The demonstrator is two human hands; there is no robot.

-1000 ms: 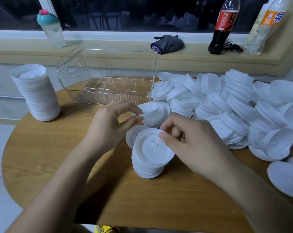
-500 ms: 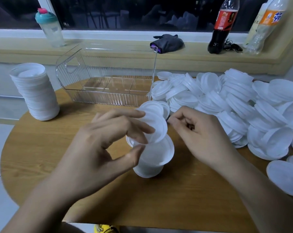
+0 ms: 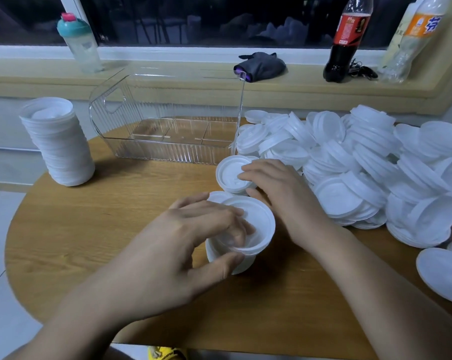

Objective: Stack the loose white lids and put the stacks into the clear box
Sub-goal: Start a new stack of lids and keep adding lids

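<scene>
A short stack of white lids (image 3: 258,229) stands in the middle of the round wooden table (image 3: 103,229). My left hand (image 3: 193,242) grips this stack, fingers on the top lid and thumb against its side. Just behind it, my right hand (image 3: 279,188) closes its fingers on a smaller stack of lids (image 3: 230,175). A large heap of loose white lids (image 3: 362,172) covers the table's right side. The clear box (image 3: 167,152) stands at the back with nothing visible in it. A tall finished stack (image 3: 58,144) stands at the far left.
A few lids (image 3: 443,271) lie near the table's right front edge. On the window sill behind stand a teal-capped bottle (image 3: 80,42), a cola bottle (image 3: 347,40), an orange-labelled bottle (image 3: 412,40) and a dark cloth (image 3: 261,66).
My left hand has brought a lid down onto the middle stack and now grips it. My right hand has moved back and taken hold of the small stack by the box.
</scene>
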